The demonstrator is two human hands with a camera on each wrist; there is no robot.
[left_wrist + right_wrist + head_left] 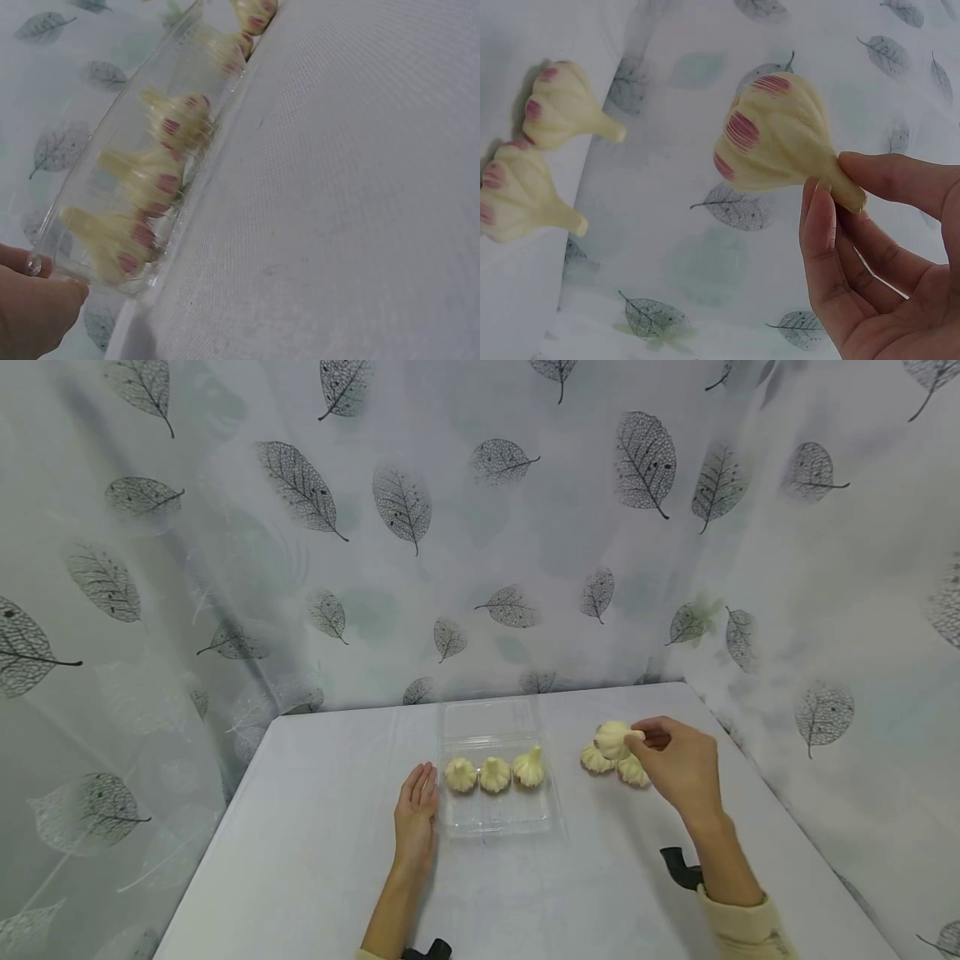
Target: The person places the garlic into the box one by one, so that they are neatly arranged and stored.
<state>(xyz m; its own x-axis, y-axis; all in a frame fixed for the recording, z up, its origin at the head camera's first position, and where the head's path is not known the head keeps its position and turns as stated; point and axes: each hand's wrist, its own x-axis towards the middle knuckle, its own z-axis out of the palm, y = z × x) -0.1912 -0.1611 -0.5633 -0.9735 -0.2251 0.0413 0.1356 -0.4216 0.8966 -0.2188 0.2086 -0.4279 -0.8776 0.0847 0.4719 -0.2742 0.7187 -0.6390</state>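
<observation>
A clear plastic clamshell box (495, 822) lies with its lid folded back on the white table. Three garlic bulbs (494, 774) sit in a row inside it. My left hand (417, 814) rests along the box's left side, fingers extended; in the left wrist view its fingertips touch the box's end wall. To the right of the box, my right hand (678, 768) pinches a garlic bulb (776, 135) by its stem between thumb and fingers. That bulb, pale with pink-striped patches, is held above two more garlic bulbs (596, 760) lying on the table.
The table (337, 860) is covered in white and ends at a back edge. Behind it and at both sides hangs a leaf-printed curtain (465, 543). Black curved pieces (681, 868) are at both wrists.
</observation>
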